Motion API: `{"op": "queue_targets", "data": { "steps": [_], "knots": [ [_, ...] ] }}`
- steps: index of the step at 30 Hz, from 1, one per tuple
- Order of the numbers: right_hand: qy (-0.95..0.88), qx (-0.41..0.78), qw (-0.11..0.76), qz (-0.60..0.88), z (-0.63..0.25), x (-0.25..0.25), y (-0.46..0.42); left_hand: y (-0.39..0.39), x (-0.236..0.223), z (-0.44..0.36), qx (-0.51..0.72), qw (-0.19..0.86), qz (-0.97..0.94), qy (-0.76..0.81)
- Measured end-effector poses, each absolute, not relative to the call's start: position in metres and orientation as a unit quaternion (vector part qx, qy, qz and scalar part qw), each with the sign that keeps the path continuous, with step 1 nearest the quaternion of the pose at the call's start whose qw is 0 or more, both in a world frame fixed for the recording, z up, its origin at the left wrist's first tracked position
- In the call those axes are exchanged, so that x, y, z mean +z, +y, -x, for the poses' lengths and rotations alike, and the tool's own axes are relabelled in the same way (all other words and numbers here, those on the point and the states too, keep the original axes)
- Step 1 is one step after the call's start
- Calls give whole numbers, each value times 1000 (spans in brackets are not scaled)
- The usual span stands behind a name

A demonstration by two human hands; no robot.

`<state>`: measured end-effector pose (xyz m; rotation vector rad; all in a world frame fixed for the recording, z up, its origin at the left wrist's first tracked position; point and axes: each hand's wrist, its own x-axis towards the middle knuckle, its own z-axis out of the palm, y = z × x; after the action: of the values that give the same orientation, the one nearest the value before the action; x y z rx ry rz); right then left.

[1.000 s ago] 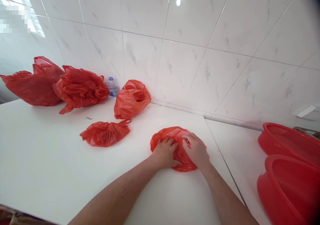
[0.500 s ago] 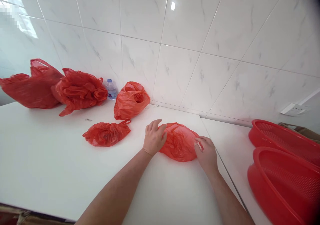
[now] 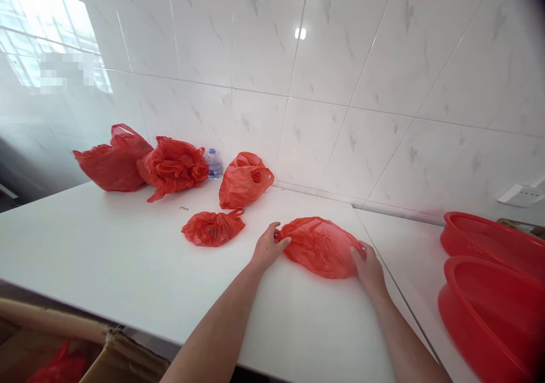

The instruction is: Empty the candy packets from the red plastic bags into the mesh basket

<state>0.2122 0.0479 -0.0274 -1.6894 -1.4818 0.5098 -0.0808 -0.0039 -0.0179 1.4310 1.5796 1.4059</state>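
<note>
Two hands flank the flattened red plastic bag [image 3: 319, 248] on the white bench [image 3: 106, 247], the left hand [image 3: 268, 247] with its grip pinching the bag's left end, the right hand [image 3: 368, 269] against the right end, its grip hard to tell as spread or pinching.

Translucent red plastic bag [image 3: 319, 248], red mesh basket [image 3: 485, 320], grey-veined white wall tiles [image 3: 255, 42], plain white countertop [image 3: 106, 247]
</note>
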Motion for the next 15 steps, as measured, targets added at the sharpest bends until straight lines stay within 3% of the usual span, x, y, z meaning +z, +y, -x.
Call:
{"op": "queue_targets", "data": {
  "steps": [15],
  "knots": [
    [-536, 269, 447, 664, -223, -24, 47, -3, -16, 78, 499, 280, -557, 603]
  ]
}}
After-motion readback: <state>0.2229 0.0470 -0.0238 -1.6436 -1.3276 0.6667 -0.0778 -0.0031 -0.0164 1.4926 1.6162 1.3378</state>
